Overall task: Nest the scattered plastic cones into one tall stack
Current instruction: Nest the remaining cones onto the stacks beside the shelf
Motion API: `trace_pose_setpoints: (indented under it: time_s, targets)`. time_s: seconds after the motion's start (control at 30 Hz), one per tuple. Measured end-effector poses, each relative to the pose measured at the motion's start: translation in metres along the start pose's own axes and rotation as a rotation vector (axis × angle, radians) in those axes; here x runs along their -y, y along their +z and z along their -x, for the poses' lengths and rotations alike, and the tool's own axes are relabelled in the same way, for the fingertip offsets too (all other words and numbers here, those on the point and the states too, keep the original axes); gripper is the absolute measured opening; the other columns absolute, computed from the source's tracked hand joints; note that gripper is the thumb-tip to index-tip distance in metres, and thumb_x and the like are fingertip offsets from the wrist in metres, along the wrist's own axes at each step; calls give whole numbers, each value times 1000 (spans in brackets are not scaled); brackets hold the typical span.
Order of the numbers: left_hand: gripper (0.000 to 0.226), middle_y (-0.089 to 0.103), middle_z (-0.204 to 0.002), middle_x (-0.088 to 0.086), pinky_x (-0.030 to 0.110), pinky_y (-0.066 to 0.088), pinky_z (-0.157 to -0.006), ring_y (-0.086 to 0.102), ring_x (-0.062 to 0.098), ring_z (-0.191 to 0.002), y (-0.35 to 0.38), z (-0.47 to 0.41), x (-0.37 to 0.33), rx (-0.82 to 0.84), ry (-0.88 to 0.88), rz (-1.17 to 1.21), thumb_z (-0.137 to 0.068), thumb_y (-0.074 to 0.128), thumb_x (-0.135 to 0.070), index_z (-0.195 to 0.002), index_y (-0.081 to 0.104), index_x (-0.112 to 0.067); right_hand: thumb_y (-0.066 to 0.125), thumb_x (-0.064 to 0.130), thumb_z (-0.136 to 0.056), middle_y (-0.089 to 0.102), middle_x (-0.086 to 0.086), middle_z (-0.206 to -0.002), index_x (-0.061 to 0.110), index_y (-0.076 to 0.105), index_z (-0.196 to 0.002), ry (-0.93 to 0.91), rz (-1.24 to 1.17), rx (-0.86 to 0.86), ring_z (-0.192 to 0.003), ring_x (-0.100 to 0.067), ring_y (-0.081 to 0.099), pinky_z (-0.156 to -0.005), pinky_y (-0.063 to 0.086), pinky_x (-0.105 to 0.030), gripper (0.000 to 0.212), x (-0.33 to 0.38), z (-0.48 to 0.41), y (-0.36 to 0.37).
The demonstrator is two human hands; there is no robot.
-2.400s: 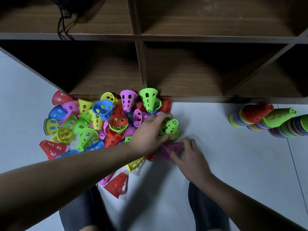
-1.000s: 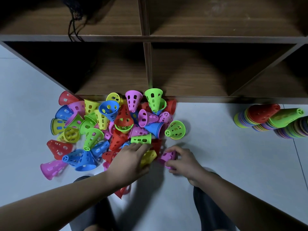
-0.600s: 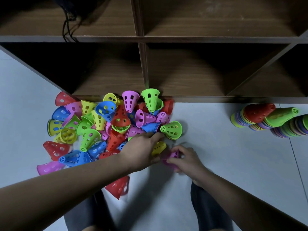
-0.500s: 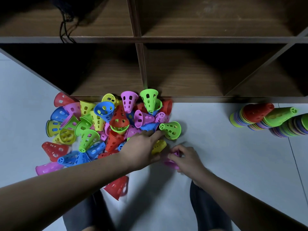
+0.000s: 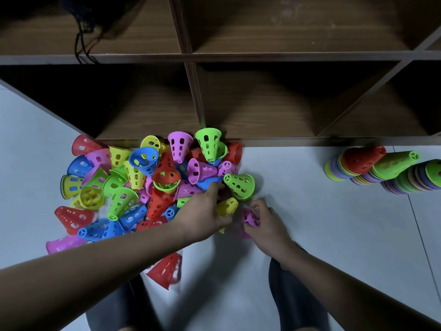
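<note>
Plastic cones [image 5: 164,173], multicoloured, heaped at centre left below a wooden shelf unit [image 5: 262,111]. Right hand [image 5: 267,223], centre: fingers curled, pinching a pink cone [image 5: 249,218]. Left hand [image 5: 202,213]: fingers extended, tips touching a blue cone [image 5: 210,182]; grip on adjacent yellow cone [image 5: 226,206] indeterminable. Nested stacks [image 5: 362,161] lie at right.

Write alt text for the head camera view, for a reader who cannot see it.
A person's left hand reaches into a heap of perforated plastic cones on a pale floor, beside a yellow cone, while the right hand grips a pink cone. To the right sit nested stacks, before a wooden shelf unit.
</note>
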State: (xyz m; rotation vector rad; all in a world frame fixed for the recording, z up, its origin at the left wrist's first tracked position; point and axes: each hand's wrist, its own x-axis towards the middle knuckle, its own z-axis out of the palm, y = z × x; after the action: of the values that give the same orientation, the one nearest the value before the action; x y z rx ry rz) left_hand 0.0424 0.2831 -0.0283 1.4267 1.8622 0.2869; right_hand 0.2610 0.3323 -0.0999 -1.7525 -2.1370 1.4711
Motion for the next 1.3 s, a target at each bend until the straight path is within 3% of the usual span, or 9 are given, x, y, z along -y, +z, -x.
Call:
trace_pose_setpoints:
  time_s: [0.2, 0.33, 0.4, 0.5, 0.6, 0.67, 0.77, 1.07, 1.3]
  targets:
    - [97, 69, -120, 1, 41, 61, -78, 71, 23, -93, -1, -5, -9, 46, -8, 89, -89, 78, -39, -166, 21, -23, 77, 43, -82, 60, -1, -118, 43, 44, -127, 94, 25, 40, -102, -26, 67, -81, 55, -39, 55, 3, -5, -1]
    - [99, 58, -99, -23, 8, 46, -62, 61, 3, -76, -4, -4, -11, 110, 76, 116, -90, 81, -33, -167, 18, -33, 75, 46, -85, 66, 2, -115, 35, 51, -116, 109, 43, 81, -101, -23, 67, -82, 55, -38, 41, 2, -6, -3]
    - [93, 61, -109, -18, 5, 42, -64, 59, 4, -77, -6, -3, -9, 114, 92, 79, -90, 79, -32, -165, 25, -36, 73, 49, -86, 70, 5, -108, 31, 57, -112, 97, 37, 73, -96, -20, 69, -83, 57, -39, 36, 4, -5, -8]
    - [80, 67, -128, -5, 22, 51, -74, 68, 13, -92, -12, -1, 1, 20, 66, 72, -90, 78, -34, -157, 36, -39, 71, 46, -90, 71, 8, -103, 30, 63, -110, 71, -20, 42, -94, -15, 69, -83, 57, -38, 27, 12, 0, -20]
    - [71, 68, -128, -8, 33, 56, -83, 68, 16, -105, -18, 4, 10, -73, 60, 83, -89, 79, -36, -150, 44, -41, 71, 41, -90, 65, 7, -99, 31, 65, -103, -1, -90, -57, -87, -13, 64, -75, 55, -37, 18, 22, 5, -31]
    - [64, 68, -127, -13, 30, 57, -89, 66, 7, -109, -20, 7, 13, -124, 67, 125, -89, 81, -35, -144, 50, -39, 72, 36, -91, 61, 6, -100, 29, 64, -102, -77, -115, -164, -88, -12, 61, -73, 51, -32, 15, 30, 6, -39]
    - [57, 66, -122, -23, 9, 48, -86, 61, -9, -108, -21, 9, 11, -191, 83, 202, -89, 84, -34, -138, 55, -38, 74, 33, -92, 58, 8, -105, 26, 64, -106, -164, -163, -302, -92, -8, 60, -76, 49, -25, 18, 45, 0, -50]
    - [57, 66, -127, -21, 22, 49, -98, 59, 6, -124, -28, 13, 3, -320, 101, 359, -92, 83, -36, -141, 54, -43, 75, 35, -94, 55, 7, -109, 25, 60, -112, -290, -169, -375, -97, -4, 59, -75, 47, -17, 25, 67, -23, -56]
    - [61, 66, -130, -22, 16, 52, -92, 61, -6, -122, -33, 12, -12, -368, 117, 426, -92, 84, -34, -142, 50, -38, 77, 28, -93, 56, 10, -119, 27, 61, -119, -346, -68, -271, -110, -7, 60, -90, 43, -9, 30, 55, -18, -42]
